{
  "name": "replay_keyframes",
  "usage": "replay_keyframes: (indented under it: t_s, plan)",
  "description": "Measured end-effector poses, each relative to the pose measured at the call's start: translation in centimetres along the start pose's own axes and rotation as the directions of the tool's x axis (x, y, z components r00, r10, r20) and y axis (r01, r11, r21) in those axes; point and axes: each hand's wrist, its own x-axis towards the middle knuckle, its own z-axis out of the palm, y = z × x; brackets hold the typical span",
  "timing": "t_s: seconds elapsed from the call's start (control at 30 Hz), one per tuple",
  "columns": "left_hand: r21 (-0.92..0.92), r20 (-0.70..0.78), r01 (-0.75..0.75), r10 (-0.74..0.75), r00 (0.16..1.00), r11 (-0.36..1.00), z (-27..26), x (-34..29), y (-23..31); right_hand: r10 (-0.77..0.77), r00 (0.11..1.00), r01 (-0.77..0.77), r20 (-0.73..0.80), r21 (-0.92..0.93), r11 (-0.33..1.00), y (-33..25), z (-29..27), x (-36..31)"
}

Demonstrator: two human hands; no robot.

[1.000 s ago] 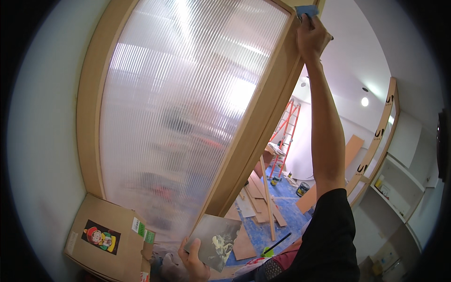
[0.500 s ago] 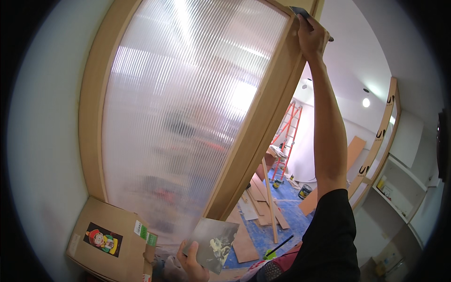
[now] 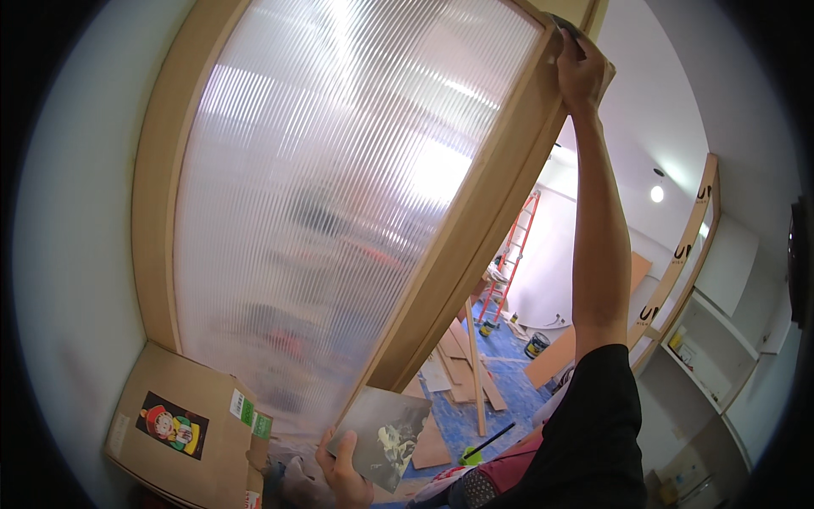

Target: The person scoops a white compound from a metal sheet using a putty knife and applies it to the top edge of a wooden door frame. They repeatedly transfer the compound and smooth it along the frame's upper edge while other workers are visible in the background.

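Note:
My right hand (image 3: 583, 78), raised high at the upper right, grips a small dark flat scraper (image 3: 566, 25) against the upper corner of a wooden frame (image 3: 487, 191). Its fingers are closed, and part of the scraper is hidden by them. The frame surrounds a ribbed translucent panel (image 3: 339, 187). Low in the middle, my left hand (image 3: 343, 475) holds a thin grey square plate (image 3: 366, 420) with its thumb on top. A smear of pale yellowish paste (image 3: 392, 448) lies on that plate.
A cardboard box (image 3: 144, 454) with a cartoon picture stands at the lower left. Beyond the frame, wooden boards (image 3: 458, 365) lie on a blue-covered floor (image 3: 509, 373). Farther back are a red ladder (image 3: 519, 246) and a paint can (image 3: 537, 344). White shelving (image 3: 708, 356) is at the right.
The view has shifted slightly, so the frame and box sit a little differently. The scraper has turned at the frame's corner and now points less outward. My left hand still holds the plate.

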Motion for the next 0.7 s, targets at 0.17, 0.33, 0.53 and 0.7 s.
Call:
replay_keyframes:
  t_s: [0.17,0.33,0.53,0.7]
  plan:
    - [-0.445,-0.007,0.401,-0.451,0.892,0.801,0.6,0.4,0.3,-0.104,0.995,0.104,-0.008,-0.043,0.994,-0.2,0.0,-0.2]
    - [0.074,0.037,0.04,-0.043,0.998,0.996,-0.6,0.4,1.1,-0.05,0.99,0.062,0.13,-0.089,0.994,0.3,-0.2,-0.6]
    - [-0.446,0.027,0.396,-0.43,0.902,0.803,-0.4,0.8,1.6,-0.303,0.951,0.306,0.064,-0.034,0.951,1.3,0.7,-0.5]
    - [-0.152,0.033,0.163,-0.16,0.987,0.975,-1.0,0.6,2.2,-0.012,0.989,0.008,0.148,0.023,1.0,0.7,-0.4,-1.2]
